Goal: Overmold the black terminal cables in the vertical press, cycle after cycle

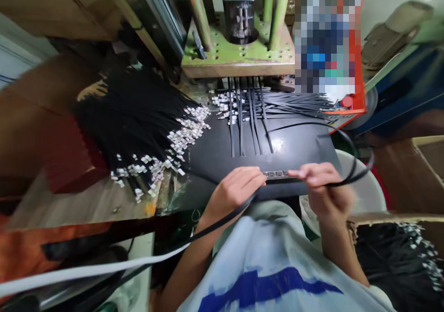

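My left hand [233,191] and my right hand [321,185] together pinch a short metal strip of connector terminals [277,174] at the near edge of a black work plate [294,150]. A black cable [350,173] loops from my right hand out to the right and back across the plate. Another black cable [222,219] trails down from under my left hand. Several black cables [248,118] lie side by side on the plate, running under the green press [239,55].
A large bundle of black cables with metal terminal ends [145,122] lies on the left of the bench. More terminated cables [398,256] fill a cardboard box at right. An orange control box [347,108] stands at back right. A white bucket [367,192] sits beside the plate.
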`<control>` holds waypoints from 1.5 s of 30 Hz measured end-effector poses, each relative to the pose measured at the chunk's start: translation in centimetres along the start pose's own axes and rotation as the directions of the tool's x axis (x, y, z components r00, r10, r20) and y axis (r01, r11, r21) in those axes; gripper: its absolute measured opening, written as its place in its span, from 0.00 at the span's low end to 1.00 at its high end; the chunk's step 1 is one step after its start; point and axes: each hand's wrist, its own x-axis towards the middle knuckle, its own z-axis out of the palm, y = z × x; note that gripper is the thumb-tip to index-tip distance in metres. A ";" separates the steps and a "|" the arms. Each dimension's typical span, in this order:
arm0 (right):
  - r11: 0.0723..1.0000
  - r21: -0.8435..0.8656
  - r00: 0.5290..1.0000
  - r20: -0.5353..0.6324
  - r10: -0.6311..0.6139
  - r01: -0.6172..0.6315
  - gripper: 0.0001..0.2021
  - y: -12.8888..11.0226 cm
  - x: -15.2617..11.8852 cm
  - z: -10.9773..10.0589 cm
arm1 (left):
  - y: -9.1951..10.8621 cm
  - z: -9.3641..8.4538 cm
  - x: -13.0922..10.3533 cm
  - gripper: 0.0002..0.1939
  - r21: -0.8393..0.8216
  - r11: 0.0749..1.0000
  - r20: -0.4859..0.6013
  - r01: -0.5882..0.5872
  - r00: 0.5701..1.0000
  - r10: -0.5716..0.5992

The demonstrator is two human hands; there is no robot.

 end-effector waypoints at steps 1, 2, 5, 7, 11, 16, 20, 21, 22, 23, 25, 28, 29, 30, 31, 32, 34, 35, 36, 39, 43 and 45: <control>0.987 -0.145 0.994 0.092 -0.059 0.072 0.10 0.5 -0.1 0.0 | -0.3 0.6 0.0 0.08 -0.022 1.000 0.021 -0.005 1.000 0.006; 0.955 -0.263 0.978 0.190 -0.086 0.135 0.11 1.1 -0.2 0.0 | -0.4 1.0 0.0 0.07 -0.040 0.999 0.018 0.008 1.000 -0.007; 0.859 -0.445 0.926 0.368 -0.083 0.254 0.14 2.3 -0.6 0.1 | -0.4 1.9 0.2 0.05 -0.073 0.993 -0.048 0.093 0.994 -0.097; 0.813 -0.499 0.914 0.396 -0.094 0.300 0.14 2.9 -0.9 0.3 | -0.3 2.3 0.2 0.05 -0.071 0.989 -0.079 0.132 0.987 -0.138; 0.767 -0.555 0.933 0.323 -0.158 0.322 0.14 3.7 -1.3 0.9 | 0.0 2.5 0.3 0.05 -0.005 0.989 -0.088 0.145 0.986 -0.145; 0.737 -0.621 0.961 0.234 -0.149 0.266 0.12 3.9 -1.4 1.4 | 0.6 1.5 1.2 0.06 0.117 0.988 0.032 0.102 0.994 -0.106; 0.697 -0.672 0.965 0.227 -0.129 0.251 0.10 3.2 -1.4 1.9 | 1.0 0.6 1.6 0.07 0.169 0.982 0.226 0.089 0.966 -0.126; 0.686 -0.684 0.966 0.226 -0.126 0.250 0.09 3.1 -1.4 2.0 | 0.9 0.4 1.5 0.08 0.137 0.985 0.244 0.105 0.960 -0.136; 0.675 -0.696 0.967 0.222 -0.125 0.247 0.08 3.1 -1.5 2.1 | 0.8 0.3 1.3 0.09 0.092 0.988 0.248 0.127 0.958 -0.146; 0.667 -0.704 0.968 0.215 -0.126 0.243 0.08 3.0 -1.6 2.1 | 0.6 0.2 1.0 0.10 0.039 0.988 0.243 0.152 0.957 -0.157; 0.660 -0.715 0.972 0.199 -0.122 0.229 0.07 2.9 -1.7 2.2 | 0.2 0.3 0.4 0.12 -0.069 0.979 0.193 0.193 0.965 -0.177; 0.632 -0.745 0.975 0.209 -0.081 0.212 0.09 2.5 -1.6 2.4 | 0.0 0.6 -0.3 0.09 -0.173 0.955 0.062 0.239 0.971 -0.232; 0.616 -0.758 0.972 0.226 -0.060 0.214 0.09 2.3 -1.5 2.5 | 0.1 0.6 -0.3 0.08 -0.174 0.946 0.032 0.273 0.962 -0.271; 0.603 -0.768 0.969 0.244 -0.039 0.218 0.10 2.1 -1.3 2.5 | 0.2 0.5 -0.1 0.07 -0.157 0.938 0.029 0.311 0.950 -0.310; 0.599 -0.770 0.965 0.261 -0.018 0.219 0.11 2.0 -1.1 2.6 | 0.4 0.3 0.2 0.06 -0.122 0.931 0.059 0.345 0.938 -0.341; 0.603 -0.767 0.962 0.272 -0.001 0.218 0.12 1.9 -0.9 2.6 | 0.7 0.0 0.6 0.07 -0.071 0.927 0.113 0.367 0.927 -0.358; 0.623 -0.753 0.961 0.278 0.007 0.213 0.12 2.0 -0.5 2.5 | 1.2 -0.6 1.5 0.08 0.055 0.933 0.244 0.357 0.901 -0.359; 0.633 -0.744 0.961 0.278 0.000 0.215 0.12 2.1 -0.3 2.3 | 1.4 -0.8 1.8 0.09 0.112 0.936 0.294 0.333 0.889 -0.351; 0.647 -0.730 0.960 0.280 -0.010 0.220 0.12 2.2 -0.1 2.1 | 1.5 -1.0 2.1 0.10 0.157 0.937 0.320 0.311 0.882 -0.346; 0.722 -0.650 0.959 0.277 -0.065 0.237 0.10 2.6 0.3 1.2 | 1.2 -1.2 1.8 0.10 0.164 0.950 0.311 0.268 0.899 -0.307; 0.775 -0.591 0.970 0.214 -0.115 0.222 0.04 2.7 0.1 -0.4 | 0.1 -1.7 -1.1 0.08 0.202 0.937 -0.087 0.286 0.958 -0.273; 0.774 -0.604 0.974 0.214 -0.072 0.189 0.05 2.8 -0.1 -1.1 | -0.3 -2.2 -3.0 0.08 0.284 0.863 -0.365 0.417 0.880 -0.305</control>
